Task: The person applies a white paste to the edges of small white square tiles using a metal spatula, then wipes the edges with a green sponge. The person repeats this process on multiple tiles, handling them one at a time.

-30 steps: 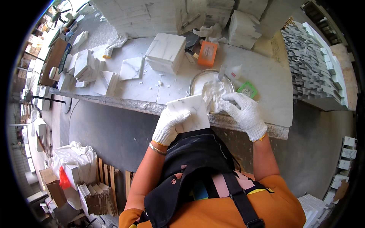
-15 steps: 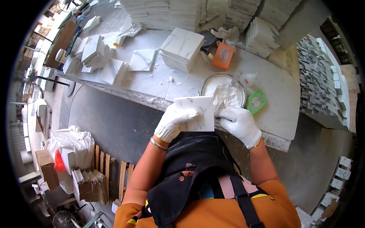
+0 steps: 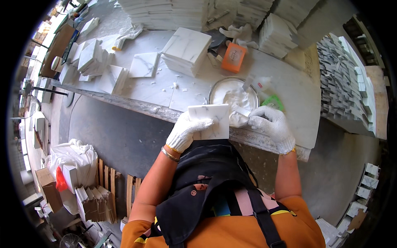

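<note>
My left hand [image 3: 187,131], in a white knit glove, grips a square white marble tile [image 3: 216,120] with grey veins, its thumb laid over the face. The tile is held just off the near edge of the bench. My right hand [image 3: 271,126], also gloved, is at the near right rim of a round metal tub [image 3: 257,96] of white paste [image 3: 231,98]. From its pinched fingers a small putty knife [image 3: 241,110] reaches over the paste; the handle is hidden. A green box [image 3: 273,102] stands just beyond that hand, partly covered by it.
The marble-topped bench [image 3: 297,89] carries an orange box [image 3: 233,58], a tile stack [image 3: 186,49], a lone flat tile [image 3: 143,65] and more tiles [image 3: 93,58] at left. White chips lie near the tub. Tall tile stacks [image 3: 165,14] line the back. Cartons [image 3: 47,186] sit on the floor.
My right hand has moved right and slightly up from beside the tile, and the putty knife's blade now shows over the paste. The left hand still holds the tile. The whole view has shifted slightly.
</note>
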{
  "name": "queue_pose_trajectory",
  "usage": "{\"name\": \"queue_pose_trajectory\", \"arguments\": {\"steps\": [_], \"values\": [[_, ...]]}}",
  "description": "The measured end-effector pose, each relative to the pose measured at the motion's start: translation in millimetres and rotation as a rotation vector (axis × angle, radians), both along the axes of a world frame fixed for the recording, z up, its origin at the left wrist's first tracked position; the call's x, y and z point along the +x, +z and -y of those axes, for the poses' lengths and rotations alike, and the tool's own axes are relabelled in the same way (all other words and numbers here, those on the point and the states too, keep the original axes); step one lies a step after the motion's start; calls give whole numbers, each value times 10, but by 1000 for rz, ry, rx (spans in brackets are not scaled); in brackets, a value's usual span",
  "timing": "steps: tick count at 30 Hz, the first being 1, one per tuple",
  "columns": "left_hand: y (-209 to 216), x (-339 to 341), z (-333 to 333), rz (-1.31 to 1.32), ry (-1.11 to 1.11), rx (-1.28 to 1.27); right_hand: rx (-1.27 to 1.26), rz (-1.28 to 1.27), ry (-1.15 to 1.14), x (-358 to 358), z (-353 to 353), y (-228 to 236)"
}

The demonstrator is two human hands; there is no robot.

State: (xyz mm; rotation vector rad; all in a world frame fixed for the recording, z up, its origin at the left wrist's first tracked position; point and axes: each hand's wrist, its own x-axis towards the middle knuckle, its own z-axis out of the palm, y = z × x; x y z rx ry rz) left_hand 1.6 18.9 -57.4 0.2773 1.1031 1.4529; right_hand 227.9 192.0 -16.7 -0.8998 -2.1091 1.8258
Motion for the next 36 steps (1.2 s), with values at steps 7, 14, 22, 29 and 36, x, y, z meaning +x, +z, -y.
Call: {"name": "queue_pose_trajectory", "arguments": {"steps": [7, 14, 22, 29, 36], "values": [[-76, -9, -31, 39, -43, -6, 124, 142, -126, 16, 31, 113], [-178, -24, -16, 18, -36, -7, 130, 133, -210, 29, 22, 231], [-191, -23, -8, 25, -40, -26, 23, 68, -291, -42, 8, 18], [-178, -14, -11, -10, -41, -6, -43, 57, -266, -127, 20, -113], [-213, -17, 1, -21, -54, -3, -103, 80, -322, -155, 63, 72]]}}
